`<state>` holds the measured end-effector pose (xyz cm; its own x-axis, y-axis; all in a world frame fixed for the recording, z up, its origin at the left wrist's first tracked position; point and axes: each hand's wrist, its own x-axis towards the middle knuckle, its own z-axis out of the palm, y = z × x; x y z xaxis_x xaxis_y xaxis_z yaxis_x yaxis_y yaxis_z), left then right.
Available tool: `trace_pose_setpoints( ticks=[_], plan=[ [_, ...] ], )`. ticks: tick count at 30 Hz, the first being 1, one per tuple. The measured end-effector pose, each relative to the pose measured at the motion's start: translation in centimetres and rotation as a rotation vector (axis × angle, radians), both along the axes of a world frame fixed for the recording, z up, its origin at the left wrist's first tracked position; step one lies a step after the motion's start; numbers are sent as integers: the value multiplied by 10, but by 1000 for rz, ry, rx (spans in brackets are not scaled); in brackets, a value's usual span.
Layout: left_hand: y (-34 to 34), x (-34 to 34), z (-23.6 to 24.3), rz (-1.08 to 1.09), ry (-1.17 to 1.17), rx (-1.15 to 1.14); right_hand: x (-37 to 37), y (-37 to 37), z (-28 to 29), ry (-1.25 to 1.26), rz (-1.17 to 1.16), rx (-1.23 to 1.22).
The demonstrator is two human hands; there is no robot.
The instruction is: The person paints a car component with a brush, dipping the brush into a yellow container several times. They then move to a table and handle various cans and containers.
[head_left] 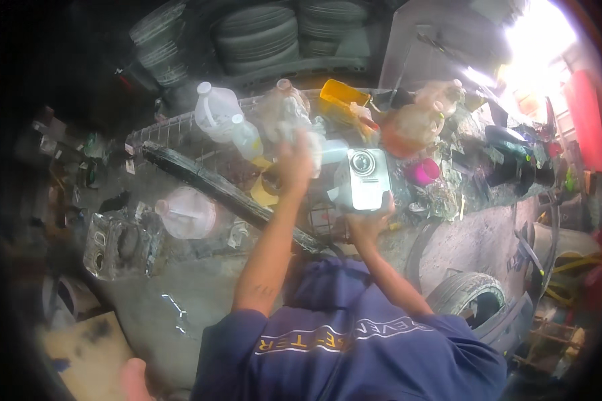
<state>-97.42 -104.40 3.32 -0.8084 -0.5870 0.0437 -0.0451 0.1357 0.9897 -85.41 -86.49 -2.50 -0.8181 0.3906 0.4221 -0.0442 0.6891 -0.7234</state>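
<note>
My right hand (pixel 371 224) grips the lower part of a silver-white rectangular metal can (pixel 368 177), whose round cap faces up. To the left of the can, my left hand (pixel 295 160) is smeared by motion. A whitish, crumpled thing (pixel 316 154) at its fingers looks like a rag, with its outline blurred. Beyond the hands stand a cloudy jug (pixel 217 110), a small pale bottle (pixel 247 138) and a yellow cut-open container (pixel 344 93). A jug of orange liquid (pixel 408 130) and a pink cup (pixel 426 172) lie to the right of the can.
A long dark bar (pixel 207 187) slants across the wire-mesh bench (pixel 174 127). A pinkish jug (pixel 188 212) and a dirty metal part (pixel 117 247) are at the left. Stacked tyres (pixel 255 39) stand at the back; another tyre (pixel 465 294) sits at the near right.
</note>
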Motion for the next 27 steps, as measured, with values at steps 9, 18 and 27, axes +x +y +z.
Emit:
trace_pose_setpoints(
  ticks=[9, 18, 27],
  plan=[
    [34, -18, -8, -720, 206, -570, -34, 9, 6, 152, 40, -117],
    [18, 32, -10, -559, 23, -19, -25, 15, 148, -193, 566, 301],
    [-1, 114, -45, -722, -369, 291, -21, -48, 174, -641, 801, 684]
  ],
)
